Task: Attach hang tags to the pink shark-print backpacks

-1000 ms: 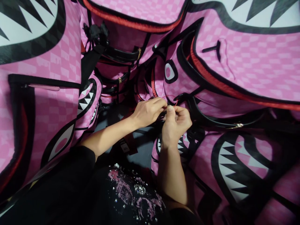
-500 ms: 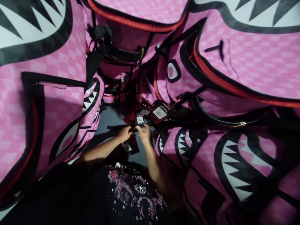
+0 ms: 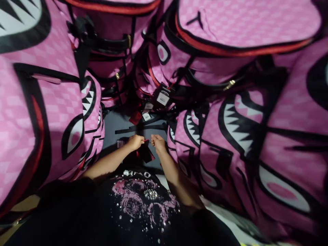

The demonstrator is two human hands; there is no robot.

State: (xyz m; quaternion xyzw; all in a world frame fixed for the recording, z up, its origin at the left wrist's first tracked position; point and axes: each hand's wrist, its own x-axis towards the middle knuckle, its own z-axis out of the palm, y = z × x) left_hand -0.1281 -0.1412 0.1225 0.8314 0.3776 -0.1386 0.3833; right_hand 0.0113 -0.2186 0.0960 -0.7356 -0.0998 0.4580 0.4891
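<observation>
Visibly, the left hand (image 3: 135, 141) pinches a small red piece (image 3: 146, 140) beside the curled, closed right hand (image 3: 158, 141).

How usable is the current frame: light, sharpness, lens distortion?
Head view: dim, with deep shadow around the left hand and right hand; both look slightly soft, and fine detail between them is unclear. Head view: the near left bag looks blurred and stretched towards the edge. Head view: print on the white label is unreadable; small glints on the shirt's rhinestones.
</observation>
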